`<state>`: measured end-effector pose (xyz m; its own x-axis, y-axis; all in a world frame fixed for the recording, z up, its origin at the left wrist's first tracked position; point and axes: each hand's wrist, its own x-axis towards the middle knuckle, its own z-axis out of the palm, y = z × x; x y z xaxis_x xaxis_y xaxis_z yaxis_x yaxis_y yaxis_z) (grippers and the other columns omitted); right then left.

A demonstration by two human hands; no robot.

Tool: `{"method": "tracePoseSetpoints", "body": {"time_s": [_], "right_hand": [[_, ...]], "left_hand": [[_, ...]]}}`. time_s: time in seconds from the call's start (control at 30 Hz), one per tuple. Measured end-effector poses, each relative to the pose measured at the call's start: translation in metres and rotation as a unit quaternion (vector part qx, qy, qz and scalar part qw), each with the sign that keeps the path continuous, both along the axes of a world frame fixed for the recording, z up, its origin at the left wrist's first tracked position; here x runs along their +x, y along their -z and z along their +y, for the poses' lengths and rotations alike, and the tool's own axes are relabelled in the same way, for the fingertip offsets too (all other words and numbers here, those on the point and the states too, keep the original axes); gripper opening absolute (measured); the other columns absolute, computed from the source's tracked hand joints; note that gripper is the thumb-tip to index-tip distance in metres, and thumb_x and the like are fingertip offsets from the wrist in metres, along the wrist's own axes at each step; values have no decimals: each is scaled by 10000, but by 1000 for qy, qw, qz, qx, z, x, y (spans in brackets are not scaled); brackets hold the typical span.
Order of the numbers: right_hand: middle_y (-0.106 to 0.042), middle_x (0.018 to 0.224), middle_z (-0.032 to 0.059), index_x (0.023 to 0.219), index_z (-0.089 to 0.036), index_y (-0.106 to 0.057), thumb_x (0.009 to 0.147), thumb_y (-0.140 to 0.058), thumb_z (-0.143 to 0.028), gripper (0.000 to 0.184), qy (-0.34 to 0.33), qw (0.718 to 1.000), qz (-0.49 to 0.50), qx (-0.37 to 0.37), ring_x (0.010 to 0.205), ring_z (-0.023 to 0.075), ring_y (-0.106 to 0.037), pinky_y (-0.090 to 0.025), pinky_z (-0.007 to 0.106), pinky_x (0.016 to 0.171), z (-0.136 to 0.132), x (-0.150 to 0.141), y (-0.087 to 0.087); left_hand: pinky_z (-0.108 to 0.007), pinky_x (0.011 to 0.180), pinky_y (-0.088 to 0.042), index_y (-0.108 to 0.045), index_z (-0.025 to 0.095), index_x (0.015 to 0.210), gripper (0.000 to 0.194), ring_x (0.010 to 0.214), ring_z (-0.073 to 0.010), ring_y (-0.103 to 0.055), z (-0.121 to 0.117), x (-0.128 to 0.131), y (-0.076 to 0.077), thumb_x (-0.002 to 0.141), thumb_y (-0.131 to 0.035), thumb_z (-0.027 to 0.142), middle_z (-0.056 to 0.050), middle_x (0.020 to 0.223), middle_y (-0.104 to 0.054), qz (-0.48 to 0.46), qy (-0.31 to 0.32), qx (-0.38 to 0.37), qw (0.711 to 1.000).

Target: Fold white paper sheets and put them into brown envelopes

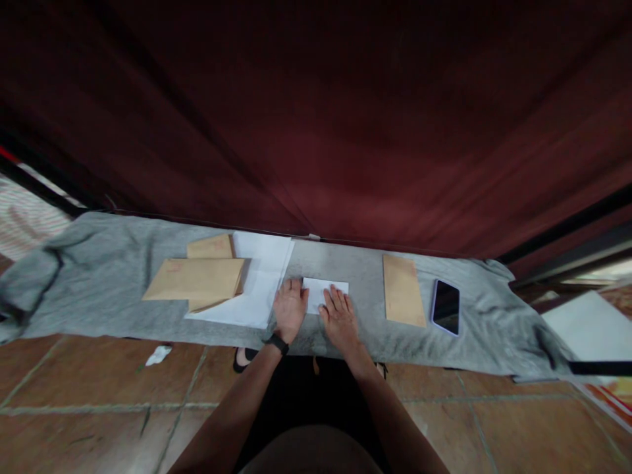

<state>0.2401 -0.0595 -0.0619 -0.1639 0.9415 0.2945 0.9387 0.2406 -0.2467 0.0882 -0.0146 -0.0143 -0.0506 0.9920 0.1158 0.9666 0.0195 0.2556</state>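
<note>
A small folded white paper [326,289] lies on a grey cloth [108,276] in front of me. My left hand [289,308] presses on the paper's left edge, fingers bent and close together. My right hand [338,316] lies flat on the paper's lower right part with its fingers stretched out. A black band sits on my left wrist. Neither hand lifts anything.
Left of my hands are brown envelopes [197,278] on white sheets [261,270]. To the right lie one brown envelope [403,289] and a phone [446,307], screen up. A dark red curtain [345,131] hangs behind. Tiled floor [99,395] with a crumpled scrap [158,355] lies below.
</note>
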Motion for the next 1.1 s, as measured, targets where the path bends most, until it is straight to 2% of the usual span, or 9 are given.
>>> {"method": "tracePoseSetpoints", "body": {"time_s": [0.07, 0.13, 0.2, 0.27, 0.4, 0.53, 0.67, 0.93, 1.1], "right_hand": [[-416, 1580, 142, 1502, -157, -460, 1038, -419, -332, 498, -3, 1000, -14, -9, 1461, 279, -379, -308, 487, 1179, 0, 1, 1], [-390, 1594, 146, 1521, -141, -431, 1026, -419, -278, 513, -10, 999, -30, -17, 1473, 283, -357, -294, 489, 1185, -1, 2, 0], [-375, 1599, 155, 1535, -116, -399, 1007, -428, -230, 542, -17, 999, -42, -23, 1479, 288, -343, -277, 486, 1195, -1, 2, 1], [-374, 1599, 158, 1546, -103, -374, 997, -436, -221, 566, -25, 998, -50, -25, 1480, 290, -339, -264, 482, 1202, -2, 3, 2], [-389, 1593, 152, 1541, -106, -385, 1012, -377, -198, 537, -19, 998, -52, -10, 1478, 271, -347, -272, 469, 1198, 0, 5, 6], [-435, 1568, 141, 1525, -124, -418, 1045, -327, -249, 504, 13, 999, -40, 19, 1461, 273, -379, -283, 487, 1185, 3, 12, 10], [-451, 1554, 150, 1531, -112, -406, 1052, -331, -292, 517, 44, 998, -36, 35, 1436, 296, -411, -274, 511, 1183, 5, 25, 9], [-431, 1566, 133, 1556, -112, -359, 1056, -310, -300, 536, 64, 997, -41, 25, 1452, 296, -390, -298, 494, 1180, 2, 51, 7], [-444, 1551, 181, 1538, -70, -375, 1052, -324, -288, 536, 83, 996, -22, 36, 1451, 281, -399, -326, 487, 1176, 0, 47, 1]], "left_hand": [[-431, 1010, -447, -616, 142, 1215, 299, 1201, -293, -576, -3, 10, 4, 1000, -450, 267, -156, 1252, -635, 3, 52, 42, 998], [-435, 1105, -396, -592, 142, 1308, 369, 1330, -276, -503, -6, 25, 11, 1022, -397, 272, -143, 1399, -583, -17, 129, 60, 990], [-419, 1172, -342, -563, 133, 1373, 431, 1414, -246, -436, -9, 38, 20, 1041, -355, 316, -124, 1486, -534, -39, 186, 45, 981], [-425, 1210, -298, -515, 117, 1436, 497, 1457, -231, -389, -11, 45, 27, 1055, -306, 359, -125, 1523, -503, -43, 203, 24, 978], [-436, 1240, -248, -416, 88, 1516, 579, 1502, -227, -319, -13, 37, 35, 1060, -235, 397, -134, 1572, -431, -16, 190, 19, 981], [-447, 1246, -233, -385, 82, 1536, 604, 1521, -248, -270, -15, 23, 39, 1048, -262, 415, -139, 1596, -381, 13, 177, 38, 983], [-478, 1236, -253, -346, 54, 1547, 619, 1524, -273, -257, -17, 22, 43, 1045, -272, 407, -168, 1606, -345, 27, 156, 48, 986], [-505, 1219, -282, -341, 6, 1535, 706, 1524, -310, -247, -22, 17, 44, 1033, -289, 499, -223, 1594, -344, 22, 128, 69, 989], [-519, 1217, -282, -326, 13, 1543, 705, 1523, -315, -249, -23, 16, 43, 1027, -304, 494, -224, 1594, -346, 18, 124, 68, 990]]}}
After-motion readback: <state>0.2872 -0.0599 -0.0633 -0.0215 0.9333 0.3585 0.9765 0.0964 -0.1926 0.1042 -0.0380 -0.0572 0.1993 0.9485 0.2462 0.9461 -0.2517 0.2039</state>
